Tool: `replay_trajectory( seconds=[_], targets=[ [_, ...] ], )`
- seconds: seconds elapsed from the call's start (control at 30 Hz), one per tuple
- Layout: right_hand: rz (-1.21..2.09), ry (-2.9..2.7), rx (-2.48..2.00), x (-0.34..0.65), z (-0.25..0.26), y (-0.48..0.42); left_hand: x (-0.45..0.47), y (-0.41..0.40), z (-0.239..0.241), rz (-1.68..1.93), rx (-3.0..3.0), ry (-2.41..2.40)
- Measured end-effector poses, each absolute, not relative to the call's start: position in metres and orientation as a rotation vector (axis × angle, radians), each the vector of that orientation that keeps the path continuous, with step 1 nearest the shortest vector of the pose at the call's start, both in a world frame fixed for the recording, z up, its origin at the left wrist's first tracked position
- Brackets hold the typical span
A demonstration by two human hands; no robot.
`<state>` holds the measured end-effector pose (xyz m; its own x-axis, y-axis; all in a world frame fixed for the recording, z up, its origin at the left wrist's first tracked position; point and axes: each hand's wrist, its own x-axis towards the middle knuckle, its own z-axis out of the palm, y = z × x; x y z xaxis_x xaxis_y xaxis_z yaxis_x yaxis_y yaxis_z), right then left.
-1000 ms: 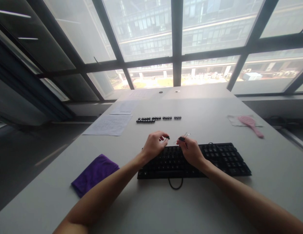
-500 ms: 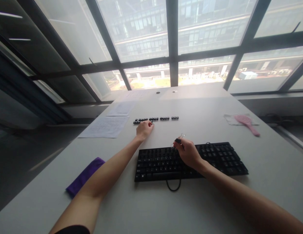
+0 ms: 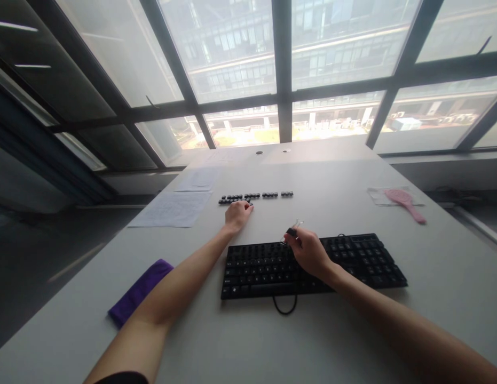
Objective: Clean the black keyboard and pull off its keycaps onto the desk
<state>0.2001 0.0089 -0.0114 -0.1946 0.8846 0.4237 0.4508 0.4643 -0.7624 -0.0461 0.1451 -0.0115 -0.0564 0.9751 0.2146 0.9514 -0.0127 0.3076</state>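
Note:
My left hand (image 3: 237,215) reaches to the right end of the nearer row of black keycaps (image 3: 230,200). Its fingers are pinched together at the last keycap (image 3: 250,202), partly hiding it. Over the upper middle of a black keyboard (image 3: 256,274), my right hand (image 3: 310,250) is closed on a keycap puller (image 3: 291,231), a small black piece with thin wire loops poking out at both ends. The keyboard's top row looks bare of caps, while its letter rows and number pad carry keys.
Another row of keycaps (image 3: 269,194) lies in groups farther back. Printed papers (image 3: 170,209) are at the left, with a purple cloth (image 3: 138,290) beside my left forearm. A pink hairbrush (image 3: 404,202) rests on a pale packet (image 3: 376,196) at the right. A cable loop (image 3: 285,312) sticks out in front of the keyboard.
My left hand has shifted very slightly to the right at the nearer keycap row. My right hand stays over the keyboard, with the keycap puller's angle nearly unchanged.

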Motion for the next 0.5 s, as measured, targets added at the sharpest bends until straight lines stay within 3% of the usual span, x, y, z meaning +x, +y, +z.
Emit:
replay_trajectory(
  seconds=[0.5],
  targets=[
    [0.625,-1.83,-1.122,0.1999,-0.0056,0.006,-0.0482,0.1524,-0.0198,0.653,2.083,2.207]
  ],
)
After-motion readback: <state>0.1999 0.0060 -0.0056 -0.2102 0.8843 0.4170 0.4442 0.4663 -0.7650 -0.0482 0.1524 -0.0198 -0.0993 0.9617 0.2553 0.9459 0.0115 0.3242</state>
